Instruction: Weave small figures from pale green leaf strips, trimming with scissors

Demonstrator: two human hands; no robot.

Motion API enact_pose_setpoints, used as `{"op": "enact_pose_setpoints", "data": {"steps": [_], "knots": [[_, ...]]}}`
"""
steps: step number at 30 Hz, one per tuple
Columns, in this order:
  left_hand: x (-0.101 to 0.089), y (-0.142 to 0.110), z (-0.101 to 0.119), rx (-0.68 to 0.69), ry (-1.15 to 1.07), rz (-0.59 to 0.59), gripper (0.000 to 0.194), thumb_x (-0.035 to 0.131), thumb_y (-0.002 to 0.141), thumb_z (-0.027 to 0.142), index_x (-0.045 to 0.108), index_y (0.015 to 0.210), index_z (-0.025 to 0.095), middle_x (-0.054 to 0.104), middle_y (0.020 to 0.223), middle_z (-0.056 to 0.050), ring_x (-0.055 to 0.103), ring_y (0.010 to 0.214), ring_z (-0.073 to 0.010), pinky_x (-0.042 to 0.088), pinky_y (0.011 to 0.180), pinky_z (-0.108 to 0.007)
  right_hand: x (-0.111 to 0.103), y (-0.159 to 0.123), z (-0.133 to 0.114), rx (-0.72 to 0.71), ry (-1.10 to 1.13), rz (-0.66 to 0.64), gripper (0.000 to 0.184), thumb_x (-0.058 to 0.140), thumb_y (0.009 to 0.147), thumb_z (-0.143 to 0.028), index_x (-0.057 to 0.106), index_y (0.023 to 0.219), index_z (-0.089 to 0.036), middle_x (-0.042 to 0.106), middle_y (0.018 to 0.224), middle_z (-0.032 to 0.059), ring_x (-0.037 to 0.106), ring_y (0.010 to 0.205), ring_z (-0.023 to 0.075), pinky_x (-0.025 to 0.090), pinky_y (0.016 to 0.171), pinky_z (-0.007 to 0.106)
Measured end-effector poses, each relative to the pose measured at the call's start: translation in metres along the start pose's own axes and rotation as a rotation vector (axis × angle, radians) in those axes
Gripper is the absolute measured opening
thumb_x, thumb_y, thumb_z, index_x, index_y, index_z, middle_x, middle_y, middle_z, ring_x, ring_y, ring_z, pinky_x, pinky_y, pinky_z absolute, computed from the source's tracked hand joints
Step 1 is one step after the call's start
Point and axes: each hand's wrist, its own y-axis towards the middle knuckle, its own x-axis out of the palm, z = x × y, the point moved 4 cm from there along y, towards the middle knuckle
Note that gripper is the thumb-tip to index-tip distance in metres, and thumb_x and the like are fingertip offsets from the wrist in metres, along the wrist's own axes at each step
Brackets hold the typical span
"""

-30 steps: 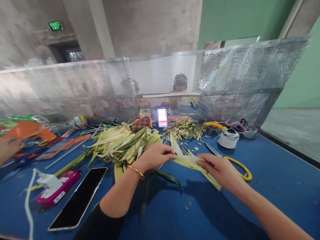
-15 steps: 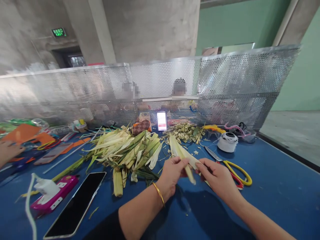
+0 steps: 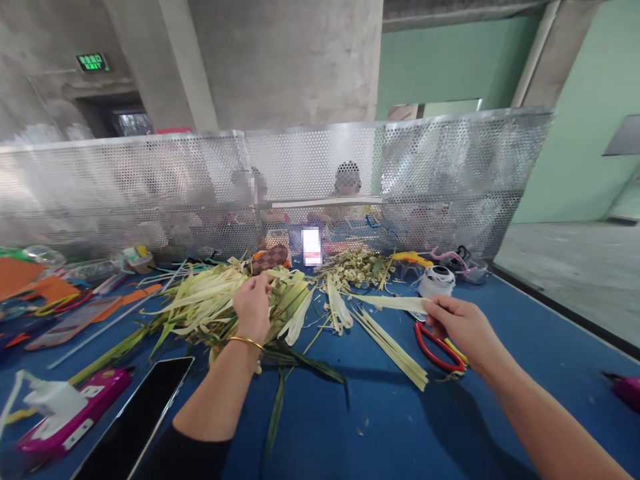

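My right hand (image 3: pixel 457 320) pinches the end of a pale corn husk strip (image 3: pixel 393 302), which stretches left just above the table. Over the large pile of corn husks (image 3: pixel 200 293) is my left hand (image 3: pixel 253 307), its fingers curled in among the leaves. What they hold, if anything, is hidden. A gold bangle circles that wrist. Between my hands lie a wide pale husk (image 3: pixel 339 307) and a bundle of narrow husk strips (image 3: pixel 393 350). Red and yellow scissors (image 3: pixel 440 353) rest under my right hand, partly covered by it.
Behind lie husk scraps (image 3: pixel 360 268), a roll of white cord (image 3: pixel 437 283), a lit phone (image 3: pixel 312 245) and a checked pouch (image 3: pixel 270 259). A dark phone (image 3: pixel 140 413) and a magenta power strip (image 3: pixel 75 413) are at left. A perforated metal screen (image 3: pixel 310 160) bounds the table's far side.
My left hand has left the husk it held and moved left to the pile. My right hand has moved right with a strip. Narrow strips now show on the table. The view has shifted right.
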Motion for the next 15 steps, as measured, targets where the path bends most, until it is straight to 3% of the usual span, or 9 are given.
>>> {"op": "enact_pose_setpoints", "data": {"steps": [3, 5, 6, 8, 9, 10, 11, 12, 15], "knots": [[-0.022, 0.022, 0.003, 0.040, 0.052, 0.090, 0.021, 0.048, 0.080, 0.032, 0.056, 0.067, 0.018, 0.047, 0.054, 0.003, 0.048, 0.050, -0.0106, 0.035, 0.046, -0.022, -0.005, 0.001, 0.000, -0.010, -0.019, 0.098, 0.033, 0.058, 0.074, -0.047, 0.053, 0.054, -0.020, 0.051, 0.045, -0.0028, 0.046, 0.042, 0.0118, 0.037, 0.044, 0.024], [-0.036, 0.029, 0.010, 0.100, 0.132, 0.140, 0.022, 0.045, 0.082, 0.029, 0.058, 0.069, 0.017, 0.055, 0.063, -0.002, 0.058, 0.065, -0.0176, 0.043, 0.055, -0.028, -0.010, 0.001, -0.001, -0.035, -0.053, 0.132, 0.033, 0.056, 0.075, -0.047, 0.054, 0.057, -0.020, 0.053, 0.048, -0.0023, 0.047, 0.044, 0.0124, 0.038, 0.045, 0.025], [-0.039, 0.028, 0.019, 0.210, 0.335, 0.140, 0.021, 0.047, 0.082, 0.029, 0.059, 0.071, 0.017, 0.059, 0.070, -0.005, 0.061, 0.076, -0.0230, 0.047, 0.064, -0.033, -0.010, 0.001, -0.001, -0.046, -0.086, 0.133, 0.033, 0.055, 0.076, -0.048, 0.055, 0.058, -0.020, 0.053, 0.048, -0.0022, 0.048, 0.044, 0.0127, 0.038, 0.046, 0.025], [-0.037, 0.015, 0.032, 0.335, 0.442, 0.150, 0.018, 0.063, 0.072, 0.024, 0.064, 0.087, 0.015, 0.064, 0.096, -0.012, 0.054, 0.108, -0.0346, 0.044, 0.088, -0.046, -0.007, -0.001, -0.004, -0.074, -0.178, 0.116, 0.033, 0.053, 0.078, -0.049, 0.057, 0.061, -0.020, 0.054, 0.047, -0.0022, 0.049, 0.045, 0.0136, 0.038, 0.047, 0.025], [-0.032, -0.001, 0.045, 0.554, 0.523, 0.211, 0.031, 0.062, 0.073, 0.022, 0.061, 0.102, 0.013, 0.059, 0.113, -0.016, 0.044, 0.121, -0.0366, 0.038, 0.096, -0.050, -0.003, -0.003, -0.006, -0.096, -0.220, 0.101, 0.033, 0.051, 0.079, -0.048, 0.057, 0.062, -0.021, 0.054, 0.047, -0.0022, 0.050, 0.045, 0.0141, 0.038, 0.048, 0.026], [-0.021, -0.021, 0.054, 0.762, 0.572, 0.181, 0.039, 0.057, 0.078, 0.022, 0.056, 0.115, 0.012, 0.052, 0.126, -0.017, 0.036, 0.129, -0.0353, 0.033, 0.103, -0.050, 0.003, -0.006, -0.008, -0.122, -0.248, 0.083, 0.032, 0.050, 0.081, -0.048, 0.058, 0.065, -0.021, 0.056, 0.049, -0.0022, 0.051, 0.046, 0.0145, 0.038, 0.050, 0.026], [-0.008, -0.044, 0.059, 0.915, 0.557, 0.116, 0.039, 0.051, 0.083, 0.021, 0.053, 0.121, 0.013, 0.051, 0.129, -0.016, 0.037, 0.129, -0.0317, 0.032, 0.105, -0.048, 0.010, -0.010, -0.011, -0.152, -0.259, 0.060, 0.030, 0.049, 0.082, -0.047, 0.058, 0.068, -0.022, 0.058, 0.051, -0.0022, 0.053, 0.047, 0.0147, 0.039, 0.051, 0.026], [0.010, -0.068, 0.060, 1.013, 0.541, -0.052, 0.036, 0.047, 0.086, 0.021, 0.053, 0.121, 0.016, 0.055, 0.125, -0.014, 0.045, 0.123, -0.0277, 0.034, 0.104, -0.045, 0.017, -0.014, -0.013, -0.182, -0.253, 0.029, 0.028, 0.048, 0.083, -0.046, 0.058, 0.072, -0.022, 0.060, 0.055, -0.0022, 0.054, 0.049, 0.0147, 0.040, 0.053, 0.026], [0.061, -0.132, 0.042, 1.010, 0.568, -0.645, 0.039, 0.049, 0.088, 0.029, 0.050, 0.125, 0.017, 0.061, 0.117, -0.012, 0.054, 0.110, -0.0252, 0.041, 0.097, -0.041, 0.038, -0.026, -0.017, -0.246, -0.209, -0.080, 0.022, 0.049, 0.084, -0.044, 0.053, 0.078, -0.024, 0.063, 0.060, -0.0030, 0.057, 0.050, 0.0148, 0.042, 0.053, 0.026]]}}
